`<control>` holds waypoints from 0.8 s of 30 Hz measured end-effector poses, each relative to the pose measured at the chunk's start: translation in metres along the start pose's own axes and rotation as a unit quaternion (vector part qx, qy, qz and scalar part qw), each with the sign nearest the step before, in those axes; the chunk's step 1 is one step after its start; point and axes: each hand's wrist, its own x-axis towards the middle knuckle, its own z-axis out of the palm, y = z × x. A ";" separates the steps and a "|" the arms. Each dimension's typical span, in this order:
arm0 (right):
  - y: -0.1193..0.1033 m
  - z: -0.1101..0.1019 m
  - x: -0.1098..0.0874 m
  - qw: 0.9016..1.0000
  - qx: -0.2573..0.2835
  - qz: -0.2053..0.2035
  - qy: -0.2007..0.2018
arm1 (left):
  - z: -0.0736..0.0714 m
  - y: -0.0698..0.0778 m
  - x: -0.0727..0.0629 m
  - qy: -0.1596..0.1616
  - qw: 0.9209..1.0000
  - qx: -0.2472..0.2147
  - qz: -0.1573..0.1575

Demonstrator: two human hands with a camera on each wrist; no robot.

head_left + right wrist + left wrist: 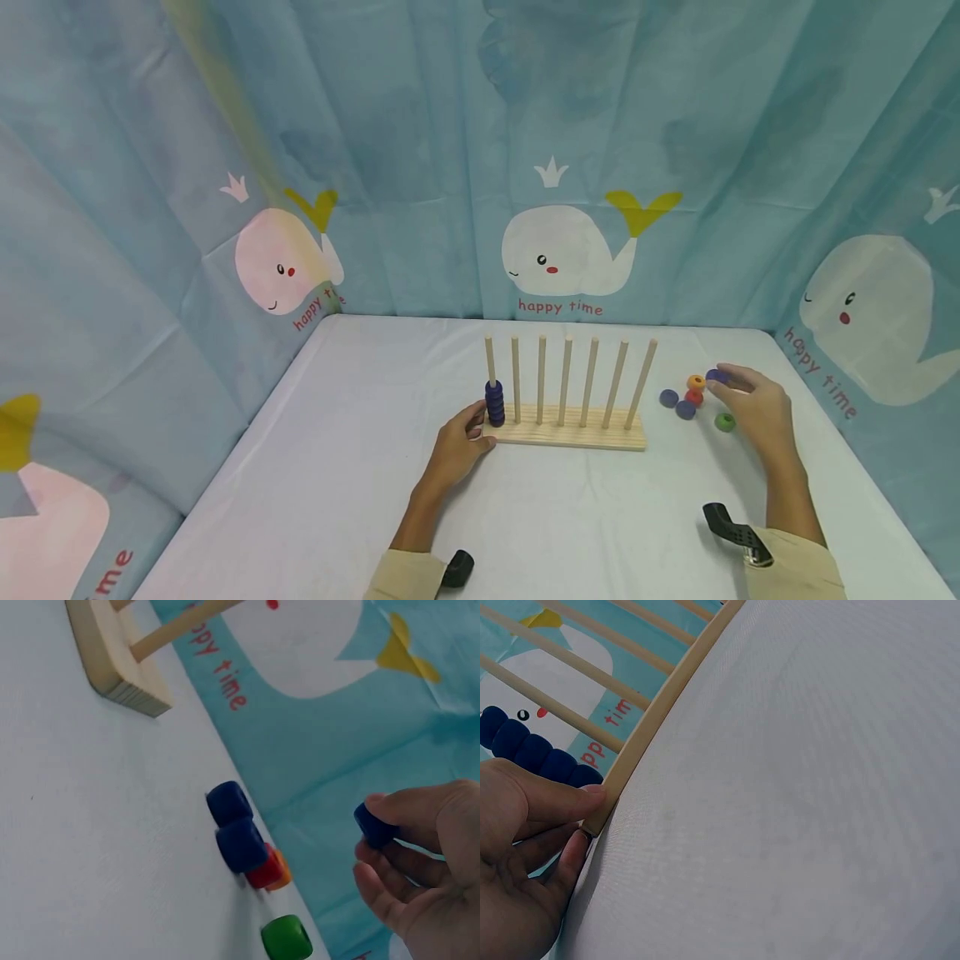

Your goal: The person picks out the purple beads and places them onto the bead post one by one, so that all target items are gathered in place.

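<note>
A wooden peg rack point(570, 435) with several upright pegs stands on the white table. Dark blue beads point(494, 405) are stacked on its leftmost peg. My left hand point(454, 446) grips the left end of the base, thumb against the front edge, as the left wrist view also shows. Over to the right, my right hand point(761, 408) pinches a blue bead point(375, 826) between thumb and fingers, raised off the table. Near it lie two blue beads point(686, 409), a red bead point(694, 398), an orange bead point(696, 382) and a green bead point(724, 422).
A white cloth point(315, 483) covers the table. Behind and at the sides hangs a blue curtain point(405, 167) printed with whales. Black wrist-worn devices point(731, 529) sit at both sleeves.
</note>
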 end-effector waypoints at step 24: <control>-0.056 -0.012 -0.013 0.996 -0.007 -0.074 0.052 | 0.000 -0.001 0.000 -0.001 1.000 0.004 -0.006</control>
